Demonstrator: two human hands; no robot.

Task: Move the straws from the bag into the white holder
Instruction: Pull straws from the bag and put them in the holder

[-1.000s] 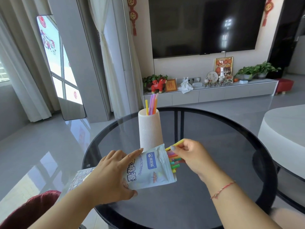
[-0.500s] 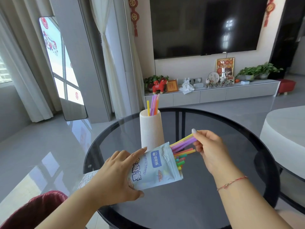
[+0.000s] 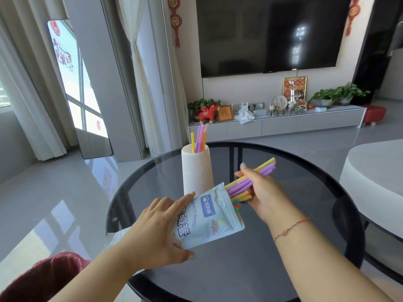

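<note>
Right hand (image 3: 265, 194) fingers (image 3: 243, 168) pinch purple/yellow straws (image 3: 250, 182), half out — pull along bag (image 3: 209, 216) axis; left hand (image 3: 157, 232) clamps bag, holder (image 3: 197, 171) just beyond.

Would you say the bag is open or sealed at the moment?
Open. The bag has a torn, gaping mouth at its upper right, and straws stick out of it into the right hand.

Glass, plastic and ribbed white surfaces under daylight

The round dark smoked-glass tabletop (image 3: 272, 269) is looking smooth and glossy, mirroring the window light; the tall white ribbed holder (image 3: 197, 173) is showing a matt, finely grooved wall; the pale blue printed plastic bag (image 3: 209, 221) is shining softly and crinkling at its torn mouth; the bright plastic straws (image 3: 250, 180) are appearing smooth and slightly satin.
</note>
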